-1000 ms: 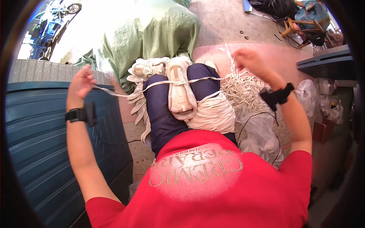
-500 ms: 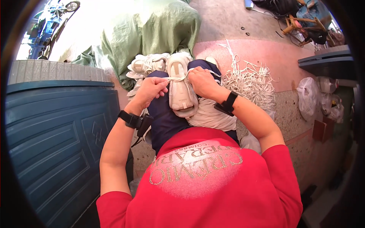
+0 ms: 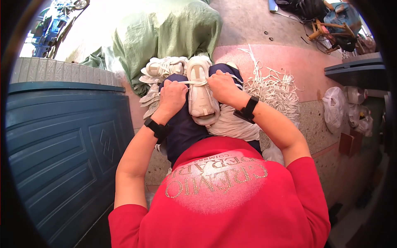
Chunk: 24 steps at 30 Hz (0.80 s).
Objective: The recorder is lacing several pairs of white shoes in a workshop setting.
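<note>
A beige-and-white sneaker rests between my knees, its toe pointing at me. Across its upper runs a white shoelace, stretched sideways between my two hands. My left hand is closed around the lace on the left of the shoe. On the other side my right hand grips the lace close against the sneaker, fingers curled. Further white laces hang over my right thigh. A bundle of white laces lies in my lap to the right of the shoe.
More pale sneakers are stacked beyond my left knee, against a large green sack. A tangled heap of white laces covers floor at the right. A blue panelled door stands close on my left; plastic bags lie far right.
My left hand has turned over, its knuckles now facing up, and its fingers have closed more tightly on the lace. My right hand stays nearly in place beside the shoe.
</note>
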Motion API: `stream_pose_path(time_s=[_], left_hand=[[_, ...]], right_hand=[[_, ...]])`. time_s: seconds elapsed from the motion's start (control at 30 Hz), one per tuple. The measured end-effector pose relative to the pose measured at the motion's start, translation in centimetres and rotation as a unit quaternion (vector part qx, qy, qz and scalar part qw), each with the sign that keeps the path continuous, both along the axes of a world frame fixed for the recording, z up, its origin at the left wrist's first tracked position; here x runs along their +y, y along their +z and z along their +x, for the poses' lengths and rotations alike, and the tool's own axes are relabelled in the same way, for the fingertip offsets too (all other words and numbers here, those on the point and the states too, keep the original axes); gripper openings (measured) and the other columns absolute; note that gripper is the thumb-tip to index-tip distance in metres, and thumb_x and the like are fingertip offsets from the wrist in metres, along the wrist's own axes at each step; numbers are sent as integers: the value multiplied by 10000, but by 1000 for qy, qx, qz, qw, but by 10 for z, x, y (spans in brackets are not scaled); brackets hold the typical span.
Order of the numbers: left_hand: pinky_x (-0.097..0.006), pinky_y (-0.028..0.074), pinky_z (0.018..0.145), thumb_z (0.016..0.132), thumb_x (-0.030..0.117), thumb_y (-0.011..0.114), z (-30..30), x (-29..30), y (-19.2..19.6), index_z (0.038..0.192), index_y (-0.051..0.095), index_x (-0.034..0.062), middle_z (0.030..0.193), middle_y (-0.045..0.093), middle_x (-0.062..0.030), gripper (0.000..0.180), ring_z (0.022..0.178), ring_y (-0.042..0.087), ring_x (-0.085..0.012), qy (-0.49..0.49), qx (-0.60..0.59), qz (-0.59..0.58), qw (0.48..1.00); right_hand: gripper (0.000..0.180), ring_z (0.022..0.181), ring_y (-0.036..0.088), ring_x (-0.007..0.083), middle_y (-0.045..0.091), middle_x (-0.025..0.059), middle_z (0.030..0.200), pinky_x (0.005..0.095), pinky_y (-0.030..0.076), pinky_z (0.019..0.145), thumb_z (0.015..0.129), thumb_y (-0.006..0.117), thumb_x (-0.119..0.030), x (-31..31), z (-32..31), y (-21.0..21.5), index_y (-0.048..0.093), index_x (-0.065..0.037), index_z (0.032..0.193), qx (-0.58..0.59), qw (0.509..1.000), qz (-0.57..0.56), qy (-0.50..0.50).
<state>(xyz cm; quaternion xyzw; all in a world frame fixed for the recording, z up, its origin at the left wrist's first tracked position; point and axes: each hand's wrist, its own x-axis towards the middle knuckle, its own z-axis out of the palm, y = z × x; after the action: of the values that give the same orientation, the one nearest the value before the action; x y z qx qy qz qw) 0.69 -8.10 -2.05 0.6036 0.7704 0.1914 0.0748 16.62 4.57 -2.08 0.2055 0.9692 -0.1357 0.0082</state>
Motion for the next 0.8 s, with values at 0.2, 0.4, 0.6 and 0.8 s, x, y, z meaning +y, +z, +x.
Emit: stream_pose_path(time_s=[0.2,0.4,0.6,0.8], left_hand=[[-393,410,674,764,156,563,2,6,8,713,616,71,719,560,-75,112,784,490,-284,-30,35,-36,998],[-402,411,659,754,171,580,4,11,3,707,628,82,706,570,-71,112,779,496,-278,-52,88,-46,994],[-375,391,651,736,273,620,22,3,11,726,633,78,701,586,-54,196,794,507,-244,60,84,-6,995],[-426,429,708,781,308,583,23,-1,12,889,627,70,874,594,-97,265,897,513,-303,37,62,-135,988]], right_hand=[[98,762,584,249,625,79,738,412,393,684,708,555,-109,-1,-5,2,631,-69,754,-36,998,41,22],[93,792,589,260,626,92,760,418,386,676,711,561,-99,2,-12,10,632,-73,765,-72,996,-5,58],[147,907,529,240,614,67,846,401,365,722,760,590,-230,2,1,6,643,-96,737,5,999,28,-36],[253,913,523,268,608,112,853,415,368,770,769,559,-302,-20,4,15,663,-71,773,-30,998,57,-17]])
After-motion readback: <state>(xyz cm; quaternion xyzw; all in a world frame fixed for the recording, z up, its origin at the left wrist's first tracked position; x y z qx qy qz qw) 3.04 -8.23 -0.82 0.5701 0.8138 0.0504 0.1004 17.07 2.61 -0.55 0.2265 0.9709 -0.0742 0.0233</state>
